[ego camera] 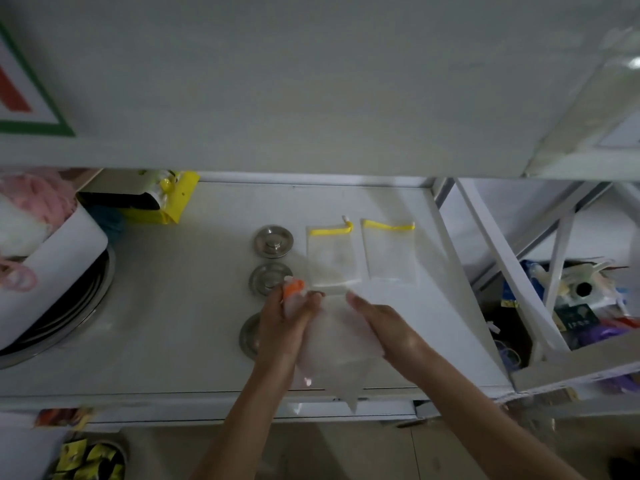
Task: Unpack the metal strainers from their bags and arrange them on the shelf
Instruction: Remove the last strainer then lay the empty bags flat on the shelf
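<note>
**Three Out, Bag in Hand**

While both hands work over the shelf (173, 323), left hand (282, 323) pinches a clear bag (332, 348) by its orange top; right hand (388, 327) presses flat on it. Three strainers (273, 241) already lined up, two yellow-topped bags (330, 254) lying beside them. Nearly there, I'd say!

Yellow package (166, 202) beside stacked pans (69, 317)

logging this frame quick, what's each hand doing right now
Left hand: closed on the top of the clear plastic bag.
Right hand: fingers extended, resting on the same bag; a grip cannot be told.
</note>
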A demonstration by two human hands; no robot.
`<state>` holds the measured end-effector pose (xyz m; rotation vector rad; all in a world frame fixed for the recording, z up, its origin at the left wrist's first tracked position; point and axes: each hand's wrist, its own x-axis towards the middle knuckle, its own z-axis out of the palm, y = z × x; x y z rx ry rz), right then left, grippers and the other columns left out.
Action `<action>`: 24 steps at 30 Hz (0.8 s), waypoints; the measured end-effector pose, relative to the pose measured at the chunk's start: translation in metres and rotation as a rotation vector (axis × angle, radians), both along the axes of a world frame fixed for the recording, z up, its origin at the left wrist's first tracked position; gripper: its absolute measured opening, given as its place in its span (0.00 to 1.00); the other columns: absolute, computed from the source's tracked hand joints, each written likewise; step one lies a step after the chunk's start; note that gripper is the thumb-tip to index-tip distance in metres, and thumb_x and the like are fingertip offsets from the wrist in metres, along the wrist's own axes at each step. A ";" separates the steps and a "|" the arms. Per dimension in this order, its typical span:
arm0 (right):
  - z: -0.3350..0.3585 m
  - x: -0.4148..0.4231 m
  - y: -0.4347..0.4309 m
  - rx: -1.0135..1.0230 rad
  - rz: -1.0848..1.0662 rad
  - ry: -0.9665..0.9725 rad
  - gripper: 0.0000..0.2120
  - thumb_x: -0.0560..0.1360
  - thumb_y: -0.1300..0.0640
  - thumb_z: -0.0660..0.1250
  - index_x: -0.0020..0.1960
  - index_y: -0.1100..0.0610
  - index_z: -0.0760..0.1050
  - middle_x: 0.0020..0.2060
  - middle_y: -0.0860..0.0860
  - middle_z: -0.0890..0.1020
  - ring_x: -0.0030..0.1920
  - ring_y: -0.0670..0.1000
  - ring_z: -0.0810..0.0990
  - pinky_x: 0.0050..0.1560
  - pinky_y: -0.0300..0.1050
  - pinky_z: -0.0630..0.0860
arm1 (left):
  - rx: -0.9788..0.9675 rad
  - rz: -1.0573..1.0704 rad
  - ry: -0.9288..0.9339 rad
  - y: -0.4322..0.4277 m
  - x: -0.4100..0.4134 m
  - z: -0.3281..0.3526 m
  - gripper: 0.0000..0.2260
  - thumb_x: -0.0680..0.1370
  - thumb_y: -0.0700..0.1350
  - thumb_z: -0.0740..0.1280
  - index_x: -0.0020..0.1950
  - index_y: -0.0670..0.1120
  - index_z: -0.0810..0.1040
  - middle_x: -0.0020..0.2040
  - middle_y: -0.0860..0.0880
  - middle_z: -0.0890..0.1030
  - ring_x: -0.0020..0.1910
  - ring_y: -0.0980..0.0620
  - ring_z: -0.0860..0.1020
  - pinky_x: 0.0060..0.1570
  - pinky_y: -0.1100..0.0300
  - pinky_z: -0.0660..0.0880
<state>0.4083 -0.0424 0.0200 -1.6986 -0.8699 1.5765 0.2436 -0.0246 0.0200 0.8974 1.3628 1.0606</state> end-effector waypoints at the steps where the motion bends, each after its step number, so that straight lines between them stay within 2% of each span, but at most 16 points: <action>1: 0.004 -0.003 -0.008 0.068 0.031 -0.010 0.18 0.72 0.44 0.70 0.48 0.60 0.83 0.42 0.54 0.87 0.43 0.53 0.85 0.47 0.47 0.79 | -0.001 0.000 0.023 0.000 0.001 0.001 0.11 0.74 0.48 0.75 0.55 0.50 0.80 0.50 0.48 0.85 0.48 0.50 0.83 0.44 0.60 0.80; 4: 0.014 -0.006 -0.016 0.237 0.003 -0.057 0.07 0.72 0.56 0.73 0.39 0.60 0.82 0.34 0.52 0.82 0.36 0.48 0.80 0.39 0.42 0.77 | -0.061 0.020 0.038 -0.003 0.001 0.004 0.11 0.78 0.48 0.70 0.59 0.47 0.80 0.50 0.47 0.84 0.46 0.51 0.82 0.39 0.62 0.79; 6: 0.018 -0.005 -0.015 0.278 -0.064 -0.065 0.08 0.72 0.58 0.73 0.34 0.57 0.79 0.30 0.49 0.79 0.33 0.46 0.77 0.35 0.36 0.73 | -0.117 0.032 -0.025 -0.003 -0.003 0.004 0.10 0.80 0.46 0.67 0.55 0.41 0.81 0.44 0.46 0.83 0.40 0.51 0.81 0.34 0.64 0.77; 8: 0.019 0.001 -0.012 0.282 -0.102 -0.101 0.10 0.72 0.57 0.72 0.32 0.55 0.78 0.29 0.47 0.77 0.32 0.46 0.74 0.34 0.36 0.71 | -0.158 0.030 -0.084 -0.002 -0.009 0.002 0.12 0.81 0.44 0.65 0.53 0.36 0.80 0.41 0.43 0.83 0.40 0.47 0.80 0.39 0.60 0.76; 10: 0.018 0.008 -0.010 0.293 -0.153 -0.104 0.09 0.73 0.56 0.71 0.34 0.55 0.79 0.29 0.47 0.76 0.32 0.47 0.73 0.35 0.38 0.69 | -0.182 0.055 -0.100 0.001 -0.017 0.001 0.12 0.80 0.45 0.65 0.51 0.37 0.81 0.41 0.42 0.83 0.42 0.44 0.79 0.41 0.55 0.75; 12: 0.016 0.015 -0.007 0.319 -0.273 0.002 0.06 0.75 0.58 0.69 0.41 0.58 0.81 0.33 0.50 0.80 0.36 0.49 0.77 0.38 0.40 0.73 | -0.186 0.073 -0.095 0.002 -0.026 0.001 0.11 0.80 0.45 0.64 0.47 0.39 0.81 0.36 0.46 0.82 0.36 0.45 0.78 0.31 0.62 0.75; 13: 0.013 0.017 -0.006 0.308 -0.363 0.077 0.05 0.75 0.59 0.68 0.44 0.59 0.81 0.37 0.52 0.83 0.39 0.50 0.80 0.43 0.43 0.76 | -0.179 0.065 -0.088 0.002 -0.029 0.004 0.10 0.79 0.44 0.63 0.46 0.39 0.81 0.35 0.46 0.82 0.33 0.46 0.76 0.27 0.64 0.73; 15: 0.007 0.018 -0.007 0.240 -0.538 0.183 0.04 0.76 0.61 0.67 0.47 0.60 0.80 0.43 0.56 0.84 0.44 0.53 0.82 0.50 0.47 0.77 | -0.153 0.085 -0.062 0.004 -0.039 0.008 0.10 0.79 0.42 0.62 0.44 0.39 0.80 0.35 0.43 0.80 0.29 0.46 0.75 0.23 0.66 0.70; 16: 0.000 0.016 -0.009 0.188 -0.593 0.193 0.04 0.76 0.62 0.67 0.47 0.61 0.80 0.44 0.58 0.83 0.45 0.55 0.82 0.50 0.47 0.77 | -0.138 0.111 -0.056 0.005 -0.043 0.008 0.10 0.79 0.42 0.62 0.42 0.40 0.79 0.36 0.41 0.80 0.29 0.46 0.76 0.23 0.64 0.71; 18: -0.016 0.008 -0.021 0.074 -0.623 0.224 0.04 0.75 0.64 0.66 0.48 0.63 0.79 0.44 0.61 0.84 0.44 0.57 0.83 0.47 0.48 0.79 | -0.103 0.190 -0.058 0.010 -0.053 0.004 0.11 0.80 0.43 0.62 0.40 0.43 0.77 0.42 0.38 0.83 0.37 0.43 0.79 0.30 0.59 0.74; 20: -0.033 -0.002 -0.036 -0.049 -0.611 0.286 0.06 0.75 0.64 0.66 0.49 0.65 0.79 0.41 0.61 0.85 0.39 0.55 0.85 0.38 0.45 0.82 | -0.086 0.227 -0.054 0.015 -0.061 -0.001 0.09 0.81 0.44 0.63 0.42 0.44 0.76 0.49 0.38 0.84 0.44 0.43 0.80 0.40 0.55 0.74; 22: -0.044 -0.010 -0.051 -0.131 -0.602 0.311 0.05 0.74 0.65 0.67 0.48 0.67 0.79 0.37 0.60 0.86 0.35 0.53 0.86 0.32 0.43 0.81 | -0.072 0.224 -0.042 0.016 -0.067 -0.002 0.08 0.81 0.44 0.62 0.45 0.43 0.75 0.46 0.42 0.86 0.45 0.45 0.81 0.42 0.55 0.74; 24: -0.049 -0.014 -0.061 -0.140 -0.608 0.293 0.05 0.75 0.65 0.67 0.46 0.68 0.79 0.36 0.61 0.86 0.34 0.53 0.85 0.32 0.42 0.82 | -0.055 0.219 -0.036 0.017 -0.070 -0.001 0.07 0.82 0.44 0.61 0.47 0.43 0.75 0.42 0.47 0.87 0.42 0.48 0.81 0.40 0.57 0.73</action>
